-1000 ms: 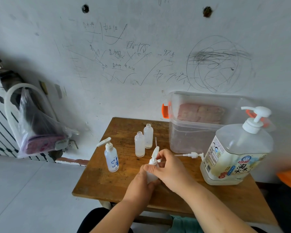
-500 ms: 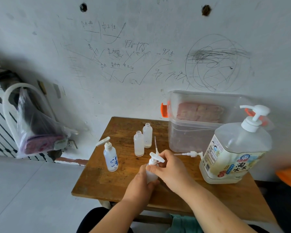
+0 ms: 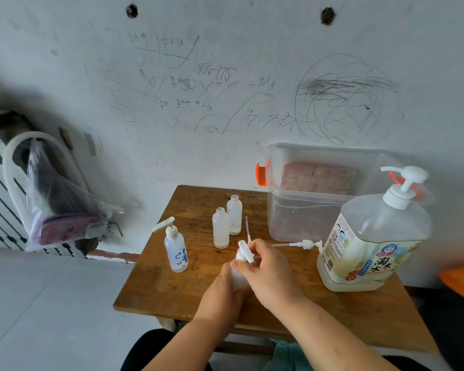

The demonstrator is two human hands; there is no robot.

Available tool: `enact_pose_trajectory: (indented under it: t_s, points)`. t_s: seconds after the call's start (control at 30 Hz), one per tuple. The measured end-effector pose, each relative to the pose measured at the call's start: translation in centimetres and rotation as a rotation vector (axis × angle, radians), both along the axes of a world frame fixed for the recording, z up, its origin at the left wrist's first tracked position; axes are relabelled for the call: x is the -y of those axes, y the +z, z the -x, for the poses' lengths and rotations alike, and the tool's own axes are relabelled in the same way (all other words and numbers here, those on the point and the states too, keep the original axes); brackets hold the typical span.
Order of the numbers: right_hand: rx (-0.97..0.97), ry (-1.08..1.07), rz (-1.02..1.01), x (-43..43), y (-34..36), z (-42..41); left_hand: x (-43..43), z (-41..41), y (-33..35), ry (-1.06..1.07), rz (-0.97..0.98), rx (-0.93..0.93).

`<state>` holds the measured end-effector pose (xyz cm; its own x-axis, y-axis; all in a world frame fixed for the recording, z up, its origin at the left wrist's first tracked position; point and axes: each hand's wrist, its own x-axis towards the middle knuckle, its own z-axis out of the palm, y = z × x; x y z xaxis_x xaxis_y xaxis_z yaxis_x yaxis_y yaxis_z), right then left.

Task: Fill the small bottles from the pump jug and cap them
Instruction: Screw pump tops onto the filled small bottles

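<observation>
On the wooden table (image 3: 332,311), my left hand (image 3: 220,287) grips a small white bottle (image 3: 239,277), mostly hidden by my fingers. My right hand (image 3: 268,269) pinches the white pump cap (image 3: 244,251) sitting on that bottle's neck. The big pump jug (image 3: 373,236) stands at the right, full of pale liquid. A capped small bottle (image 3: 175,247) with blue print stands to the left. Two uncapped small bottles (image 3: 220,228) (image 3: 234,215) stand behind my hands. Loose pump caps with tubes lie by them: one (image 3: 304,244) beside the jug, another tube (image 3: 248,228) upright behind my fingers.
A clear plastic box (image 3: 306,215) with orange latches stands against the scribbled wall at the back right. A plastic bag (image 3: 56,202) hangs on the wall left of the table. The table's front edge runs just before my forearms.
The pump cap's nozzle has turned on the bottle's neck under my right fingers. My left hand has kept its hold on the bottle. Nothing else on the table moved.
</observation>
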<state>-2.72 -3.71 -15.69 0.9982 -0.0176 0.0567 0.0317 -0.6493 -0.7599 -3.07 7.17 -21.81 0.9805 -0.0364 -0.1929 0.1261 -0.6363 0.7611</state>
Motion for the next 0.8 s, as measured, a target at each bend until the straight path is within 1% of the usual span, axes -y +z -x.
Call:
enact_pose_trajectory:
  t_s: [0.07,0.13,0.2,0.3,0.37,0.47,0.57,0.67,0.8]
  points:
    - [0.000,-0.010,0.003,-0.1,-0.1,-0.1,0.0,0.0,0.1,0.003,-0.013,-0.006]
    - [-0.042,0.015,-0.005,-0.1,0.1,-0.3,-0.2,-0.1,0.2,0.008,-0.006,-0.016]
    - [-0.113,0.108,-0.001,0.2,0.3,-0.5,-0.8,0.1,0.3,0.029,0.038,-0.020]
    - [-0.192,0.226,0.018,0.6,0.6,-1.1,-2.5,0.2,0.3,0.128,0.089,-0.018]
    - [-0.161,0.194,0.050,0.5,0.6,-1.9,-4.0,0.5,0.4,0.170,0.076,-0.025]
    - [-0.048,0.117,0.151,-0.5,0.7,-3.3,-6.2,1.0,0.2,0.210,0.084,-0.014]
    - [0.020,0.129,0.231,-1.9,1.1,-4.8,-8.1,1.4,0.0,0.280,0.092,0.043]
    - [-0.005,0.124,0.265,-3.0,2.0,-6.1,-9.6,1.8,-0.2,0.403,0.131,0.063]
    - [-0.136,0.003,0.240,-3.5,2.3,-7.6,-11.1,1.4,-0.4,0.567,0.152,0.072]
